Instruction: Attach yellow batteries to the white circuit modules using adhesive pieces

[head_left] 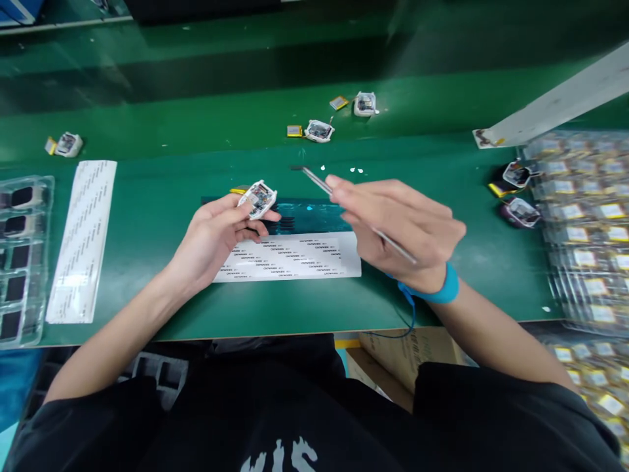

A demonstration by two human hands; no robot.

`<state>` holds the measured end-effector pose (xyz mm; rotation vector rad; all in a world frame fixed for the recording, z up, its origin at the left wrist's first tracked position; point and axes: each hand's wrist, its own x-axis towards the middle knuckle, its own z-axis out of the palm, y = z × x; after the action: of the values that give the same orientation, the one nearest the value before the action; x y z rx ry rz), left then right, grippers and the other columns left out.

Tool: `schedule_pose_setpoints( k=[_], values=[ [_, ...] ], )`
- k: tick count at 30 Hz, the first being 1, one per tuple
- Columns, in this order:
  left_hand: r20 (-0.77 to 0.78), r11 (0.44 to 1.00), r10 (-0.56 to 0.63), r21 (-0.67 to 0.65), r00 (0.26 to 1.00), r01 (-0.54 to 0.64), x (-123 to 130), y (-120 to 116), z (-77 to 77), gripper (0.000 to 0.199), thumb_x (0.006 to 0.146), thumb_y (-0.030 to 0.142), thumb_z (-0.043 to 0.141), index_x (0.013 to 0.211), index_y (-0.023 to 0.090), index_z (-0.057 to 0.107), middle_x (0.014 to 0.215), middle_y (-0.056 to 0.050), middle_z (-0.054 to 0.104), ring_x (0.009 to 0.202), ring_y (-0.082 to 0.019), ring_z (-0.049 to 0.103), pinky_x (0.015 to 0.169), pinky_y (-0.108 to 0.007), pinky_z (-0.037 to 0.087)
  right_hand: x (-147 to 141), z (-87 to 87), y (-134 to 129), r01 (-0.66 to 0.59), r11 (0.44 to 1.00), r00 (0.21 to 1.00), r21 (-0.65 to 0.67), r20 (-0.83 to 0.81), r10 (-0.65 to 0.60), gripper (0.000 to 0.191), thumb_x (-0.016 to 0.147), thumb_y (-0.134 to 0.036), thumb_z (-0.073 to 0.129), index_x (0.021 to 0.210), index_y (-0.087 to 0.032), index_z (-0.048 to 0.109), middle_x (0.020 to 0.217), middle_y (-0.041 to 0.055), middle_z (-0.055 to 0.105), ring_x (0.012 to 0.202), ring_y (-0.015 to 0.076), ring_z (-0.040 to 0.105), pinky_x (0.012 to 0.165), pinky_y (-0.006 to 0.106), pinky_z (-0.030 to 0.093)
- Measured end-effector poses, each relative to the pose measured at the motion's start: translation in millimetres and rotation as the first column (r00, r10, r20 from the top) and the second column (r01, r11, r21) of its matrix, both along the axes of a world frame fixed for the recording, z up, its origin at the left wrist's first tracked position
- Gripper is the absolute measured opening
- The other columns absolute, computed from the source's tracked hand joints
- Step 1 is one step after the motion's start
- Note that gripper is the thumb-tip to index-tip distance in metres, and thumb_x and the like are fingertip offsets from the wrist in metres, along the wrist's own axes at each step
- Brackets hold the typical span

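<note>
The left hand (212, 226) holds a white watch housing (259, 199) above the surface (191, 314). Its thumb and fingers pinch the housing by the lower left edge; the exposed circuit board faces up. A yellow battery (239, 191) projects beside the housing's upper left side.

The right hand (407, 226) holds slim metal tweezers (318, 181) between thumb and fingers, pressed together on the shaft. The tip points to the upper left, apart from the housing. A small dark strip (297, 168) shows at the tip; whether it is gripped cannot be determined. A blue wrist strap (446, 286) with a cord (411, 307) encircles the right wrist.

Beneath the hands lies a white printed sheet (295, 259). Directly behind it is a dark teal sheet (319, 217) carrying black strips (285, 225). Farther back, two open white housings (319, 131) rest near yellow batteries (295, 131). Clear compartmented trays (553, 262) of components stand at the right.
</note>
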<state>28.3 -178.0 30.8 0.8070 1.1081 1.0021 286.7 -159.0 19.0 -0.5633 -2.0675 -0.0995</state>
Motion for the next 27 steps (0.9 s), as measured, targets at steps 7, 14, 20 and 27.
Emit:
schedule_pose_setpoints(
  k=[7, 14, 20, 27],
  values=[
    [-0.060, 0.965, 0.238, 0.127, 0.969, -0.229, 10.9, -16.3, -4.6, 0.013, 0.081, 0.027, 0.085, 0.081, 0.020, 0.074, 0.085, -0.001, 0.075, 0.064, -0.011, 0.065, 0.060, -0.024, 0.060, -5.4, 17.6, -27.4, -0.204, 0.975, 0.926, -0.089, 0.307, 0.221, 0.023, 0.106, -0.015, 0.062, 0.125, -0.024, 0.074, 0.129, 0.0075, 0.076, 0.108, 0.0212, 0.079, 0.085, 0.033, 0.071],
    [0.015, 0.960, 0.280, 0.027, 0.960, -0.280, 14.1, -19.7, 0.0, 0.042, 0.074, 0.022, 0.087, 0.067, 0.019, 0.046, 0.074, 0.003, 0.065, 0.066, -0.015, 0.075, 0.070, -0.030, 0.069, -12.6, 15.7, -26.7, -0.181, 0.981, 0.938, -0.076, 0.287, 0.195, 0.020, 0.102, -0.012, 0.068, 0.119, -0.020, 0.075, 0.123, 0.0073, 0.078, 0.091, 0.0201, 0.081, 0.064, 0.032, 0.065],
    [-0.014, 0.966, 0.257, 0.030, 0.966, -0.256, 16.6, -22.5, -1.5, 0.043, 0.072, 0.025, 0.089, 0.067, 0.019, 0.047, 0.073, 0.004, 0.060, 0.060, -0.011, 0.066, 0.066, -0.030, 0.069, -11.8, 13.1, -26.1, -0.170, 0.985, 0.924, -0.035, 0.343, 0.171, 0.023, 0.101, -0.017, 0.071, 0.121, -0.028, 0.077, 0.125, 0.0009, 0.079, 0.088, 0.0178, 0.079, 0.062, 0.030, 0.063],
    [-0.041, 0.960, 0.276, 0.063, 0.960, -0.273, 17.1, -24.5, -3.2, 0.040, 0.073, 0.021, 0.086, 0.063, 0.018, 0.047, 0.069, 0.005, 0.053, 0.061, -0.009, 0.060, 0.064, -0.027, 0.067, -15.4, 11.9, -28.2, -0.182, 0.983, 0.912, 0.002, 0.375, 0.168, 0.019, 0.102, -0.016, 0.070, 0.119, -0.020, 0.076, 0.124, 0.0069, 0.079, 0.087, 0.0183, 0.078, 0.063, 0.030, 0.062]
  ],
)
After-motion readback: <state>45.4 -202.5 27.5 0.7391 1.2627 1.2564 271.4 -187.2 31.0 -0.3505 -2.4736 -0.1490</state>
